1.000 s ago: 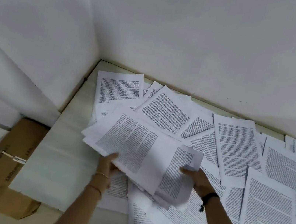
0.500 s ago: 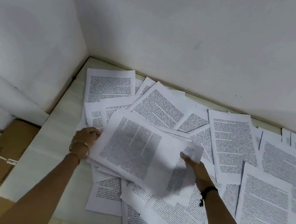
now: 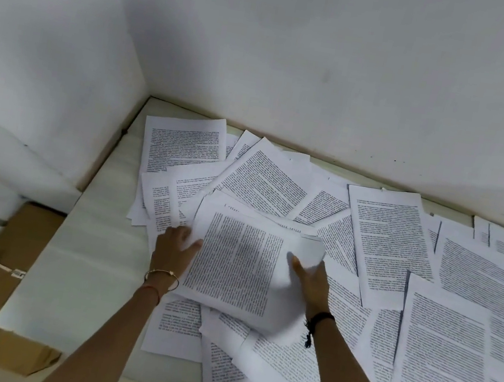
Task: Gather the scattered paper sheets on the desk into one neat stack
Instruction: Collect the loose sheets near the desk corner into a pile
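Two hands (image 3: pixel 177 250), one box (image 3: pixel 3 253), many paper sheets (image 3: pixel 391 242).

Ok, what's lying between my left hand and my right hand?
A bundle of printed sheets, gripped at its side edges by the left hand and the right hand. The head view shows it.
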### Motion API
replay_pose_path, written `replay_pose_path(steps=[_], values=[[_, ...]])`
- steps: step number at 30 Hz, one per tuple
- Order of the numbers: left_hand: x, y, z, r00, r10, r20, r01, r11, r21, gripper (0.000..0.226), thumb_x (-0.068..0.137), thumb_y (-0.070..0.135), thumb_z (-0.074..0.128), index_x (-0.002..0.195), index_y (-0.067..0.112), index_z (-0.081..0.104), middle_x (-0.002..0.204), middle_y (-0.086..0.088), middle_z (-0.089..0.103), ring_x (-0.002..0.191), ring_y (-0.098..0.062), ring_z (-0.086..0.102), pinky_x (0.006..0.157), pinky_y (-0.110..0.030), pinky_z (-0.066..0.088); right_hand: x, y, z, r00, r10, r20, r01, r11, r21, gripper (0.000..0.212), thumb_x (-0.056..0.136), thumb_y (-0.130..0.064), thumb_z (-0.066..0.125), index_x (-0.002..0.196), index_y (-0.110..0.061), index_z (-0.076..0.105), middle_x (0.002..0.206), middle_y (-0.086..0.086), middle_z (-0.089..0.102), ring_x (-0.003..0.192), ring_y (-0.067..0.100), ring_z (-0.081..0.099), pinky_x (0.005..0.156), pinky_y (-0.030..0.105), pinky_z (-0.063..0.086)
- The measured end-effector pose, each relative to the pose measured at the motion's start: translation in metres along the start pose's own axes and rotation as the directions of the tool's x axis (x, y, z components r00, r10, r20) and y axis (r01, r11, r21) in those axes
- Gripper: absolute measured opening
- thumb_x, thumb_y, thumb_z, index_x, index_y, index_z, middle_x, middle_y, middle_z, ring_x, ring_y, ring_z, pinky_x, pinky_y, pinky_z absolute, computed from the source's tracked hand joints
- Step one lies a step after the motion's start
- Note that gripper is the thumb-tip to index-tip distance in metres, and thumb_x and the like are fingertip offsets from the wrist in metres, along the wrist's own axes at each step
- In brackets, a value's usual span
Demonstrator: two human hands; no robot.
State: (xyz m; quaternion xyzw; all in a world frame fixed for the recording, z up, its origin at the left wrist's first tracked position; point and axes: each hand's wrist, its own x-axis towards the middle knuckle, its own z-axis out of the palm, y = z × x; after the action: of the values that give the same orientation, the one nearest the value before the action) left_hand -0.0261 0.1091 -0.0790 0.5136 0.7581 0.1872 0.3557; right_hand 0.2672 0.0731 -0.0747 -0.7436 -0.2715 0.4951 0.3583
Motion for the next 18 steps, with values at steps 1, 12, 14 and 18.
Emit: replay_pose_path(steps=[1,12,14,18], values=[[-0.002,0.003,-0.004,1.0,0.0,0.021,0.001,0.999,-0.052,0.041,0.084,0.034,0.063,0.114,0.007,0.058,0.113,-0.017,0.059,0.107,-0.033,0.055,0.093,-0.042,0.046,-0.001,-0.001,0.001,1.0,0.0,0.012,0.0,0.998,-0.055,0.054,0.077,-0.043,0.072,0.123,-0.021,0.056,0.115,0.002,0.067,0.106,0.022,0.061,0.092,0.039,0.05],[-0.043,0.012,0.013,0.83,-0.545,0.117,0.389,0.417,-0.822,0.057,0.07,0.045,0.074,0.112,0.009,0.061,0.108,-0.011,0.064,0.094,-0.025,0.06,0.093,-0.037,0.048,-0.055,-0.012,0.046,0.854,0.267,0.447,-0.416,0.867,0.276,0.018,0.082,0.004,0.065,0.099,0.0,0.066,0.094,0.015,0.07,0.077,0.023,0.07,0.061,0.031,0.058],[-0.044,-0.001,0.012,0.849,-0.494,0.187,0.444,0.478,-0.757,0.047,0.077,0.022,0.074,0.119,0.005,0.059,0.116,-0.014,0.063,0.094,-0.026,0.06,0.091,-0.035,0.048,-0.054,-0.012,0.045,0.867,0.22,0.447,-0.326,0.929,0.175,0.032,0.078,-0.005,0.073,0.109,-0.002,0.065,0.099,0.012,0.072,0.088,0.025,0.07,0.072,0.035,0.059],[-0.041,-0.022,0.001,0.861,-0.472,0.192,0.48,0.627,-0.614,0.05,0.081,0.016,0.07,0.126,0.003,0.053,0.128,-0.016,0.058,0.11,-0.033,0.058,0.098,-0.041,0.047,-0.034,-0.026,0.034,0.978,-0.017,0.207,0.028,0.998,-0.051,0.053,0.071,-0.049,0.079,0.109,-0.022,0.054,0.096,-0.001,0.064,0.088,0.015,0.062,0.079,0.029,0.05]])
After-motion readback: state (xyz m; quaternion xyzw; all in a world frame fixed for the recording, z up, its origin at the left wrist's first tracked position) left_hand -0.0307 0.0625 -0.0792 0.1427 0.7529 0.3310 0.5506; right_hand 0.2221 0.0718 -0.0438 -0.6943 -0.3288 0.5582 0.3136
